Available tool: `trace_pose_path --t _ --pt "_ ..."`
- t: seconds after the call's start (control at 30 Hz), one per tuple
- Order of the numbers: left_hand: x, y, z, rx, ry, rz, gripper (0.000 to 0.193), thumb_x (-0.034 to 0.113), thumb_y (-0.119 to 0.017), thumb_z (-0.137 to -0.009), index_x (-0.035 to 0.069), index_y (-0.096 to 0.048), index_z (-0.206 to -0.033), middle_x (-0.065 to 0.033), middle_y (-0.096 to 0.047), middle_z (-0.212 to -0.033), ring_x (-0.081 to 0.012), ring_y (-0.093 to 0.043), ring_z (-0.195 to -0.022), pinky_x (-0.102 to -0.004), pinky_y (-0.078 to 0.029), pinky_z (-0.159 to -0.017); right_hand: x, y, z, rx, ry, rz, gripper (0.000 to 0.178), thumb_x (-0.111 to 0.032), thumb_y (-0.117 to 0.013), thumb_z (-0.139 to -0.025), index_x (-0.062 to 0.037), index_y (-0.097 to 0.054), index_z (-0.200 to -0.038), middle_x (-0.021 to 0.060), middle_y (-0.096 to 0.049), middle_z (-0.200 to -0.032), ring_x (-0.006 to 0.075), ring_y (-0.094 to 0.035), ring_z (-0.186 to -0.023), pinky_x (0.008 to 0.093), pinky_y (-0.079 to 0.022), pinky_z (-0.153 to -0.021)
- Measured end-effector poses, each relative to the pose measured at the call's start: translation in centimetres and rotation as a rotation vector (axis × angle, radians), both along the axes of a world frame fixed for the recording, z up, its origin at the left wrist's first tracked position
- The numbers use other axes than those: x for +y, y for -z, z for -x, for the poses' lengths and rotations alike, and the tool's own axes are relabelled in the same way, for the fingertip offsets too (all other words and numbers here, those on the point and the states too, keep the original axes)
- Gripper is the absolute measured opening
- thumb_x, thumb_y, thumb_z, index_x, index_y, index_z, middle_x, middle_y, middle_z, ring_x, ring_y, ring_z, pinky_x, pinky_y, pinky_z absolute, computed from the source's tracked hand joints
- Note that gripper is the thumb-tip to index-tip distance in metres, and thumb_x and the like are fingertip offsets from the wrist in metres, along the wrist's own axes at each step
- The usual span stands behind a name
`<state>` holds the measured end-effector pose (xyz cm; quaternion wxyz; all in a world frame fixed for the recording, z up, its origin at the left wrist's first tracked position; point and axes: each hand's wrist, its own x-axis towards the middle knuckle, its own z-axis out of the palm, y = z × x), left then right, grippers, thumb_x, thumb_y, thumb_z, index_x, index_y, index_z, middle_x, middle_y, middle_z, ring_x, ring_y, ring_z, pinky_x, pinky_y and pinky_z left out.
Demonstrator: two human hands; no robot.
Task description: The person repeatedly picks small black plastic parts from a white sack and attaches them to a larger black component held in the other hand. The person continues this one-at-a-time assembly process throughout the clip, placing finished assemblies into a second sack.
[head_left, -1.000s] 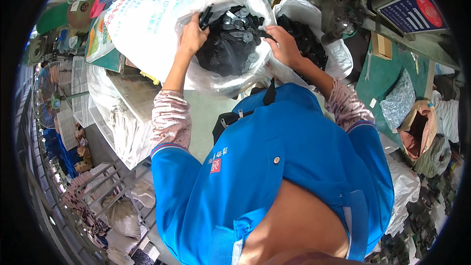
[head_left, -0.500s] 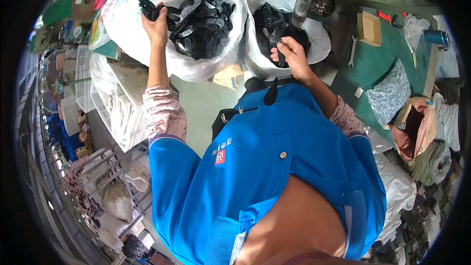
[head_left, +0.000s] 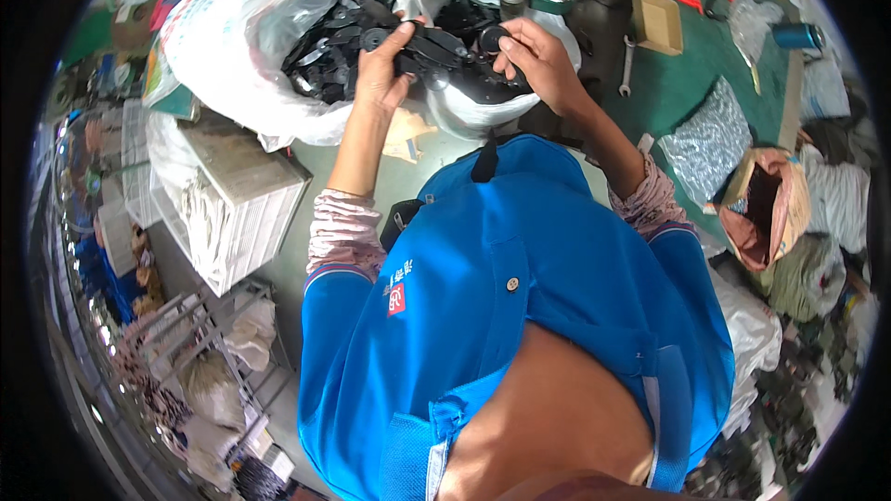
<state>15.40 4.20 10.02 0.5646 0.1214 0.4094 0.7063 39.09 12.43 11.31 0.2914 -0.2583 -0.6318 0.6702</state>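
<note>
My left hand (head_left: 382, 74) is closed round several long black plastic parts (head_left: 434, 48), which fan out toward the right. It is over the right edge of a large white sack (head_left: 218, 32) full of similar dark, glossy pieces (head_left: 329, 42). Between the thumb and fingers of my right hand (head_left: 546, 63) is one black plastic part with a round end (head_left: 495, 38). That hand is above a smaller white sack (head_left: 478, 119), which also holds black parts. My two hands are close together, and the exact shape of the parts is partly hidden by my fingers.
On the green tabletop at the right lie a wrench (head_left: 627, 70), an open cardboard box (head_left: 657, 23), a bubble-wrap bag (head_left: 710, 141) and a blue cylinder (head_left: 798, 35). A paper sack (head_left: 763, 213) stands nearby. A white crate (head_left: 255, 213) sits at the left.
My left hand has moved right with its bunch of black parts, from the big sack's left side toward my right hand. My right hand has risen slightly, still holding a part. The view has shifted.
</note>
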Motion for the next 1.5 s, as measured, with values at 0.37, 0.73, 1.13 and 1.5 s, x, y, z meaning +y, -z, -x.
trace_pose_path --t 0.37,0.73,1.13,1.5 --pt "3.3 0.5 -6.0 0.033 0.281 0.048 0.03 0.011 -0.077 -0.085 0.004 -0.063 -0.111 -0.0058 -0.067 -0.101 -0.0165 -0.065 -0.091 -0.0333 -0.055 -0.079 1.8 -0.2 -0.2 -0.336 -0.04 -0.41 0.037 -0.02 -0.065 -0.091 -0.0056 -0.062 -0.125 0.0145 -0.069 -0.094 0.0226 -0.066 -0.078 0.0334 -0.051 -0.073" --pt "2.6 1.1 -3.4 -0.015 0.37 0.018 0.034 0.014 -0.068 -0.09 0.01 -0.054 -0.121 -0.0141 -0.07 -0.108 -0.0258 -0.069 -0.093 -0.0411 -0.057 -0.078 0.9 -1.6 -0.6 -0.095 0.384 0.034 0.03 -0.015 -0.065 -0.094 -0.0023 -0.064 -0.122 0.0043 -0.067 -0.082 0.0067 -0.053 -0.061 0.0198 -0.041 -0.054" --pt "2.1 0.8 -2.4 -0.107 0.386 0.014 0.039 0.013 -0.064 -0.09 0.005 -0.054 -0.126 -0.0208 -0.067 -0.112 -0.0299 -0.069 -0.095 -0.042 -0.061 -0.073 8.0 -5.8 2.1 -0.27 0.408 -0.137 0.025 -0.012 -0.052 -0.097 0.0018 -0.063 -0.08 0.0055 -0.061 -0.059 0.0101 -0.051 -0.041 0.0252 -0.039 -0.037" --pt "2.8 0.7 -2.5 0.002 0.418 -0.014 0.039 0.012 -0.064 -0.091 0.0 -0.055 -0.127 -0.0178 -0.068 -0.108 -0.0233 -0.07 -0.085 -0.0387 -0.063 -0.068 0.5 -0.1 1.4 -0.39 0.052 0.102 0.042 -0.025 -0.051 -0.103 -0.002 -0.046 -0.137 0.008 -0.066 -0.085 0.0136 -0.063 -0.066 0.0263 -0.052 -0.054"
